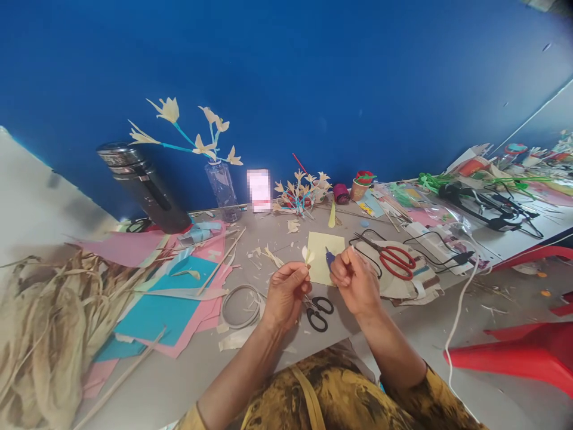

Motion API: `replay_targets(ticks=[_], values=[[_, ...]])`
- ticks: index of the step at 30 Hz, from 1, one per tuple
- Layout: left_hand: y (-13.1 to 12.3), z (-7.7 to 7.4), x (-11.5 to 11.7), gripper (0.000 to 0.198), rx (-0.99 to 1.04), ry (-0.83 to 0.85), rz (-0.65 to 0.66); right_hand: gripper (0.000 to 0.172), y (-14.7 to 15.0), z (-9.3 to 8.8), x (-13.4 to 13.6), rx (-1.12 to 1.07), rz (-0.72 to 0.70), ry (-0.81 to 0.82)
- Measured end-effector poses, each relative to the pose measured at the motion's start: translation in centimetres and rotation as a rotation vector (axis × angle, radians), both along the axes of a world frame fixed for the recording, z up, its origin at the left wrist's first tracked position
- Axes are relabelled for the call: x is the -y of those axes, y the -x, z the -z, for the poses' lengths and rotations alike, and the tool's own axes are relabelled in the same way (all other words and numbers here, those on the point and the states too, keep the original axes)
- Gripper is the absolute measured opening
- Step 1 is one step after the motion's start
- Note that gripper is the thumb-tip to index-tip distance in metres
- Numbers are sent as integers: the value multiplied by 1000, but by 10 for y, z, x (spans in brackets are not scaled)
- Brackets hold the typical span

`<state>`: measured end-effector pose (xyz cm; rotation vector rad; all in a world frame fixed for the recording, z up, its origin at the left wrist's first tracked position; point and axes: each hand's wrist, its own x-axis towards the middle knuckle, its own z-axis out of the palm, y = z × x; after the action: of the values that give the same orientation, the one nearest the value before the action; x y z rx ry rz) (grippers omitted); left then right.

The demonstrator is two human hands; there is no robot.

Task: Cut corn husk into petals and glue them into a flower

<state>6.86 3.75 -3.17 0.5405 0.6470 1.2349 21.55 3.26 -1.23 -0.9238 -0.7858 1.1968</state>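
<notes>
By yellow paper [324,239], pinches small, upright cream petals [308,257] in left hand [286,291]; curls right hand [357,279], cannot tell around what.

Single head-worn camera, looking forward and down, from close above the table [188,376], toward the blue wall [286,77]

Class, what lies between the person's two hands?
In the head view, a yellow sheet, a blue pointed tool by the right hand and, nearer the wearer, black-handled scissors.
</notes>
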Motion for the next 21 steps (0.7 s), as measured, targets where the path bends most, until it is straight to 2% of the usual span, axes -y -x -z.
replay_targets(ticks=[6, 14, 16, 21], values=[[1, -6, 2, 22, -36, -60, -23, 33, 8, 16, 14, 166, 19, 62], [3, -4, 9, 22, -285, -170, -67, 27, 22, 9, 21, 285, 6, 21], [5, -5, 11, 23, -253, -138, -23, 29, 22, 10, 21, 243, -30, 35], [13, -15, 15, 28, -89, 5, 177, 32, 17, 14, 19, 157, -231, 69]])
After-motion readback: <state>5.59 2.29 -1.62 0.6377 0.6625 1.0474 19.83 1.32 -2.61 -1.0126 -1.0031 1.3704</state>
